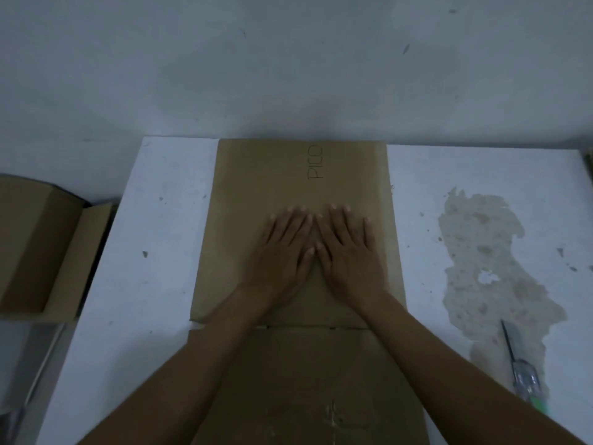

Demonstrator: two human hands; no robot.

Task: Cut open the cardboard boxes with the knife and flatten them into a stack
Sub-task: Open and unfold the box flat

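Scuffed grey-white wall (288,59) up top, and a white table (154,252) pushed against it, with specks and marks all over. Most of the middle of the table is taken by the flattened cardboard box (256,175). It's plain brown and lying flat, its far edge right up at the wall. A crease line runs across it near the wrists, and the near flap (305,380) has faint tape marks on it.

Off the left edge of the table there's a second cardboard box (38,245), same brown, lying lower down with a flap hanging open. On the right side of the table is a big blotchy patch (487,258) where the surface looks worn or peeled.

Both hands are palm down on the middle of the flat box, left hand (282,255) and right hand (348,252) side by side, thumbs about touching. No grip on anything, fingers straight and spread, just pressing.

The knife (519,367) lies on the table at the near end of that patch, thin blade pointing away, clear handle with a green end.

Only readable writing is "PICO" (315,162), printed sideways near the far edge.
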